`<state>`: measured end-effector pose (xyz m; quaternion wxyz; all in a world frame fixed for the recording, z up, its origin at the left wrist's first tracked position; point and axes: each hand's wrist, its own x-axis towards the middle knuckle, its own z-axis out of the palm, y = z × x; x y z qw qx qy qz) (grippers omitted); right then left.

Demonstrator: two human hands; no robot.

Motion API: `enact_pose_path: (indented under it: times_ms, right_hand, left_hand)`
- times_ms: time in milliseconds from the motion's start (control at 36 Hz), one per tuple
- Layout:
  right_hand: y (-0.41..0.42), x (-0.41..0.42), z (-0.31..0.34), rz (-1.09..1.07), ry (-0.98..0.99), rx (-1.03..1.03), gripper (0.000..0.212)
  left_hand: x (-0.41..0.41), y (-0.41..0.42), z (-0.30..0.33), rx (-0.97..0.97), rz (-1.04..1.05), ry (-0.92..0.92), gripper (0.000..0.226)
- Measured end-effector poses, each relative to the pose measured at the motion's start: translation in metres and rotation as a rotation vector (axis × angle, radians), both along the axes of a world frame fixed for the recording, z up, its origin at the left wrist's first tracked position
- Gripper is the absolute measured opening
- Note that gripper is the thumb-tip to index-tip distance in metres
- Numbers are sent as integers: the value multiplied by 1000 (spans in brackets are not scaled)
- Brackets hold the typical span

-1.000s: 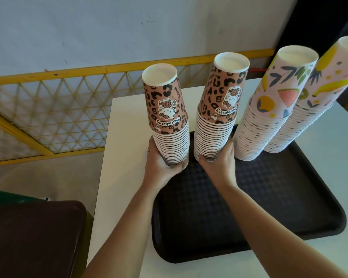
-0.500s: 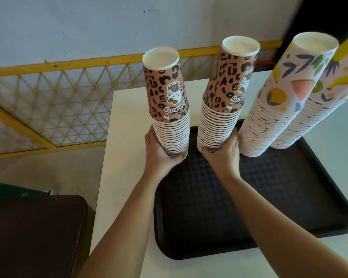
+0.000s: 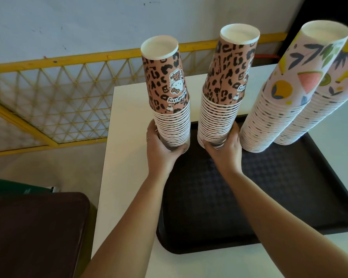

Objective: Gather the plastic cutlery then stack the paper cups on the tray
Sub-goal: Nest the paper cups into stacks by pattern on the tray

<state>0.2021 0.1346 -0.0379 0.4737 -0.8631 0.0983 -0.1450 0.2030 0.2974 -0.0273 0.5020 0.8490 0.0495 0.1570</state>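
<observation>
Two tall upside-down stacks of leopard-print paper cups stand at the far left of a black tray (image 3: 289, 197). My left hand (image 3: 161, 149) grips the base of the left leopard stack (image 3: 169, 97), which sits at the tray's left rim. My right hand (image 3: 225, 149) grips the base of the right leopard stack (image 3: 225, 87). Two fruit-print stacks, one (image 3: 289, 93) beside the other (image 3: 333, 93), stand on the tray's far right. No plastic cutlery is visible.
The tray lies on a white table (image 3: 125, 157) whose left edge is close to my left arm. A yellow lattice railing (image 3: 58, 93) runs behind and to the left. A dark brown surface (image 3: 32, 233) sits low at the left.
Both hands keep their hold on the bases of the leopard stacks. The view has shifted a little, and the stacks stand slightly more upright and closer together.
</observation>
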Motion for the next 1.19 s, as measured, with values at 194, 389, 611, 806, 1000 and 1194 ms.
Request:
enact_pose_path:
  times_ms: [194, 389, 611, 806, 1000, 1194]
  right_hand:
    - [-17, -30, 0, -115, -166, 31, 59]
    - [-52, -37, 8, -411, -282, 44, 59]
    - [-76, -22, -2, -253, -38, 69, 87]
    - [-74, -12, -2, -206, -20, 69, 86]
    - [-75, -1, -3, -168, -22, 48, 83]
    - [-82, -9, -6, -180, -104, 50, 82]
  left_hand:
    - [-39, -33, 5, 110, 257, -232, 65]
    - [-44, -83, 9, 86, -32, -129, 61]
    - [-15, -108, 13, 64, -12, 41, 82]
    - [-3, -111, 11, 44, -7, 54, 81]
    - [-4, -113, 8, 55, 6, 43, 78]
    - [-4, -114, 9, 65, 24, 52, 79]
